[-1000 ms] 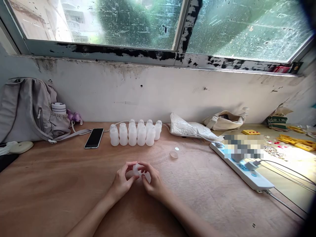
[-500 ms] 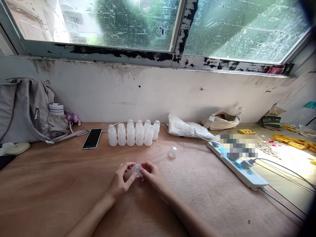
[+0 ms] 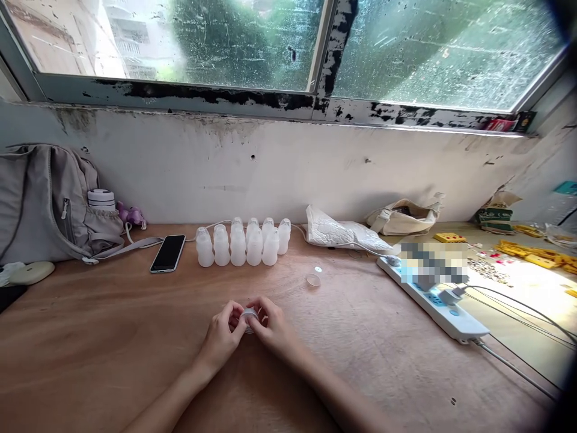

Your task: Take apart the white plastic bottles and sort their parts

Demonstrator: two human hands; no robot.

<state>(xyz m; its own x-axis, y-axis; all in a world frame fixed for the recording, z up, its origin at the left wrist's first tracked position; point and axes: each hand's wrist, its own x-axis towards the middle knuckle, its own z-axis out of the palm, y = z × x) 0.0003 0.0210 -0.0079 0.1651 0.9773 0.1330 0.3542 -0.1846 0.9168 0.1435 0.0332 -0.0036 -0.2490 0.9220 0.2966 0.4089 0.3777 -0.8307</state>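
Note:
Between both hands, over the near middle of the table, is a small round clear plastic piece, like a cap or ring. My left hand pinches its left side with thumb and fingers. On the right side, my right hand grips it the same way, so fingers cover much of it. Farther back, several frosted white bottles stand upright in two rows. Right of them lie a clear round disc and a small white disc.
A phone lies left of the bottles, near a grey backpack. To the right, a white power strip with cords runs along the table. A white padded packet and a cloth pouch rest by the wall.
The clear plastic piece has tilted from facing up to nearly edge-on. Both hands have closed in around it, fingers more curled. The bottles and discs have stayed put.

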